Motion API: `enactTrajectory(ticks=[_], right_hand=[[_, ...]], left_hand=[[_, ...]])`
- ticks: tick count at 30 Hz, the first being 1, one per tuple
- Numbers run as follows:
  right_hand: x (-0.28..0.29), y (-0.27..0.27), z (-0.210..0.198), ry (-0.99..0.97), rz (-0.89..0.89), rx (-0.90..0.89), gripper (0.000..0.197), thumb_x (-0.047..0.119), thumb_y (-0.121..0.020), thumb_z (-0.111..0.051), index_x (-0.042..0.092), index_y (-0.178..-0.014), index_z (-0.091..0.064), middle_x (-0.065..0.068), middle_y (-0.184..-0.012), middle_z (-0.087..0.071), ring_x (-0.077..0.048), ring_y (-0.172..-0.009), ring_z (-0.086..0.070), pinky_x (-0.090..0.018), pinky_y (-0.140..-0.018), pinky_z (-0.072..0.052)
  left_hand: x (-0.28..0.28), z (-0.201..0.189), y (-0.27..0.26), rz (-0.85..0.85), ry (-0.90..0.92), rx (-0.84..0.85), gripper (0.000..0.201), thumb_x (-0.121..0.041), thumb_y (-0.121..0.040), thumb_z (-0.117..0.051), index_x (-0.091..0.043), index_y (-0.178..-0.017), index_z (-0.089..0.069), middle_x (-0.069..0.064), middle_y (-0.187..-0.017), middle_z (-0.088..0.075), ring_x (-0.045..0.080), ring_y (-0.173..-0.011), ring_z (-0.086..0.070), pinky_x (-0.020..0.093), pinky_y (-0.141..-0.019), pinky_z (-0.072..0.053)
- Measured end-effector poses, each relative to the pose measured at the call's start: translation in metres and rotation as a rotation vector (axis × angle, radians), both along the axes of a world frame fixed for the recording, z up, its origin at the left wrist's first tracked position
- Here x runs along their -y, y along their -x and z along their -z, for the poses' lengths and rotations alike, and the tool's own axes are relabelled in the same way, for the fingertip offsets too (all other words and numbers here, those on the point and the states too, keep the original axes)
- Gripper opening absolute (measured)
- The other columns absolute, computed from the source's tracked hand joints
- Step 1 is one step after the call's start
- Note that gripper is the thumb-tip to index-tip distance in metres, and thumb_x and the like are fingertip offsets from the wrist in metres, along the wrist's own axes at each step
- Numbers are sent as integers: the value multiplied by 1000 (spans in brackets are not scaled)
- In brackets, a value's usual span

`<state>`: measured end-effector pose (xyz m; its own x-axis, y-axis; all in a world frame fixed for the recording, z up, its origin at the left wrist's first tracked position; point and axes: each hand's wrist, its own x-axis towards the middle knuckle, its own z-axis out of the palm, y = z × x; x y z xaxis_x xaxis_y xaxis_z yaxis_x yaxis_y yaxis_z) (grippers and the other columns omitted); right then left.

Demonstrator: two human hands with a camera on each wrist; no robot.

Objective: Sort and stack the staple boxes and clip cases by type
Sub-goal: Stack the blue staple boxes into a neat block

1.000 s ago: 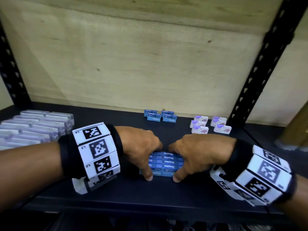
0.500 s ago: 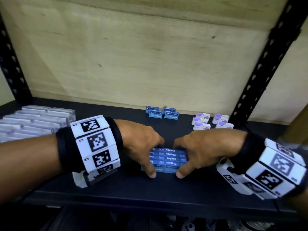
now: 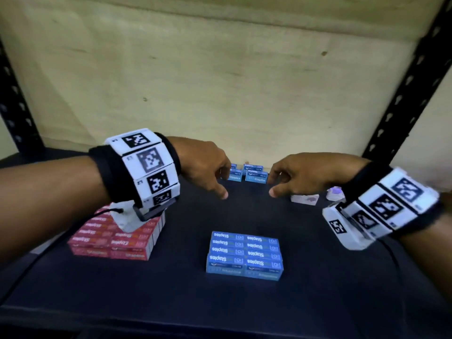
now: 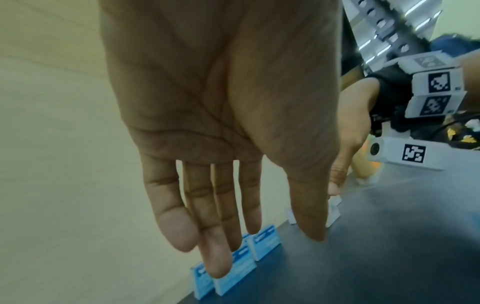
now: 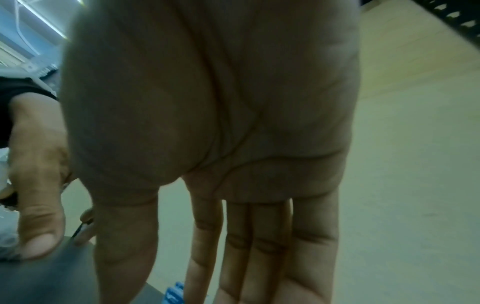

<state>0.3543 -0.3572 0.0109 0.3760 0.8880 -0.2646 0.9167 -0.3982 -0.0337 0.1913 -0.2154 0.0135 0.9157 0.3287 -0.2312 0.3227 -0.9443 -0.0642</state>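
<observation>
A block of several blue staple boxes [image 3: 244, 253] lies on the black shelf [image 3: 186, 289], near the front middle. A stack of red staple boxes [image 3: 115, 238] sits to its left, partly under my left wrist. Several more blue staple boxes [image 3: 255, 176] [image 4: 233, 269] stand at the back wall. My left hand [image 3: 208, 167] [image 4: 221, 164] hovers just left of them with fingers straight and empty. My right hand [image 3: 303, 174] [image 5: 233, 144] hovers just right of them, also open and empty. White and purple clip cases [image 3: 304, 199] lie behind my right hand.
A pale wooden back panel [image 3: 220, 94] closes the shelf behind. Black perforated uprights [image 3: 401, 94] stand at both sides. The shelf's front edge runs along the bottom of the head view.
Both hands have let go of the front block of blue boxes and moved to the back, on either side of the blue boxes by the wall. The head view has shifted.
</observation>
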Motion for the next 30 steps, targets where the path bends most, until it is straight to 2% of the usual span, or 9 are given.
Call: enactTrajectory(ticks=[2, 4, 7, 10, 15, 17, 21, 26, 30], right_hand=[[-13, -13, 2, -12, 18, 13, 24, 46, -89, -67, 33, -108, -62, 12, -102, -65, -11, -89, -60, -29, -84, -45], [-26, -24, 2, -3, 24, 32, 20, 43, -89, -68, 34, -105, -61, 11, -103, -66, -13, -91, -61, -29, -84, -46], [-44, -38, 3, 21, 22, 64, 27, 40, -88, -70, 29, -112, -63, 6, -109, -68, -16, -94, -62, -31, -87, -49], [-58, -49, 6, 28, 23, 86, 31, 37, -87, -73, 25, -114, -67, 6, -106, -66, -16, -89, -60, -29, -78, -48], [-84, -60, 10, 107, -1, 98, 33, 36, -85, -75, 21, -113, -67, 7, -95, -64, -16, -88, -58, -29, -75, -45], [-91, -62, 12, 151, -9, 90, 31, 33, -86, -74, 17, -112, -68, 3, -94, -67, -16, -82, -59, -29, -71, -46], [-100, -64, 17, 189, -24, 50, 25, 23, -87, -74, 11, -109, -70, 1, -81, -70, -14, -67, -61, -26, -67, -49], [-101, -59, 18, 175, -49, 70, 21, 24, -87, -74, 11, -104, -70, -3, -85, -74, -15, -69, -64, -27, -70, -51], [-96, -55, 21, 141, -60, 112, 21, 25, -87, -74, 12, -103, -71, -5, -91, -74, -18, -77, -64, -32, -77, -53]], left_hand=[[-13, -1, -12, -14, -25, -5, 54, -57, -86, -63, -26, -129, -56, -7, -122, -61, 14, -105, -57, 31, -91, -47], [-25, -2, -24, -17, -62, -5, 50, -55, -86, -64, -27, -126, -58, -7, -120, -61, 14, -104, -56, 30, -82, -44], [-40, -3, -45, -6, -92, -3, 43, -51, -87, -65, -29, -123, -60, -8, -115, -62, 14, -100, -55, 29, -75, -40], [-49, -2, -65, 0, -88, -6, 38, -47, -87, -67, -28, -120, -62, -10, -101, -62, 15, -96, -58, 30, -72, -43], [-63, 5, -94, -2, -81, -34, 31, -43, -86, -71, -25, -111, -65, -14, -79, -53, 17, -91, -60, 29, -65, -42], [-65, 9, -99, 3, -93, -59, 33, -42, -86, -71, -23, -112, -65, -10, -83, -56, 18, -86, -58, 26, -62, -39], [-66, 15, -104, 7, -110, -74, 32, -37, -86, -73, -22, -113, -66, -2, -106, -64, 18, -83, -55, 26, -62, -39], [-62, 14, -104, 30, -119, -73, 29, -31, -87, -73, -22, -113, -66, -4, -96, -59, 18, -83, -54, 28, -62, -39], [-58, 16, -102, 46, -133, -88, 32, -30, -87, -73, -21, -117, -66, 1, -111, -64, 22, -92, -60, 31, -66, -42]])
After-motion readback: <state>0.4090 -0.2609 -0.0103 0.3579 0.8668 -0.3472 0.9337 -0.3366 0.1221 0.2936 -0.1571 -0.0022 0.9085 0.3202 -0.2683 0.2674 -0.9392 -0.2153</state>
